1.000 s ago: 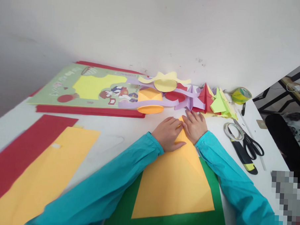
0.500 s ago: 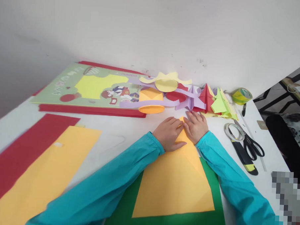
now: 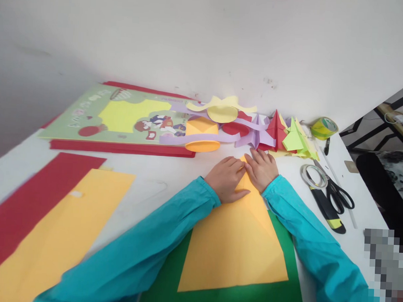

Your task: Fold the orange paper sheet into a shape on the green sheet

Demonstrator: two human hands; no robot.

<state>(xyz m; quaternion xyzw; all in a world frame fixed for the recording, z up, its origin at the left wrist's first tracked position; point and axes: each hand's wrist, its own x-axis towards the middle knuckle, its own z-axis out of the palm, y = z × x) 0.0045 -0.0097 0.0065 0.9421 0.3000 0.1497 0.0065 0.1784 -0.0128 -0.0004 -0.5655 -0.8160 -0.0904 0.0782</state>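
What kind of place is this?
Likely a paper-craft table, home or classroom unclear. Signs: the creased orange sheet on a green one, folded paper shapes along the wall, and scissors to the right.

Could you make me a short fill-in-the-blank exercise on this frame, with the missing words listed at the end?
1. The left hand touches the folded orange paper, which lies partly on a sheet whose colour is ____.
2. Of the two hands, the hand nearer the scissors is the ____ one.
3. The colour of the scissors' handles is ____.
4. The blue-green sleeves cover the arms down to the ____.

Missing words: green; right; black; wrists.
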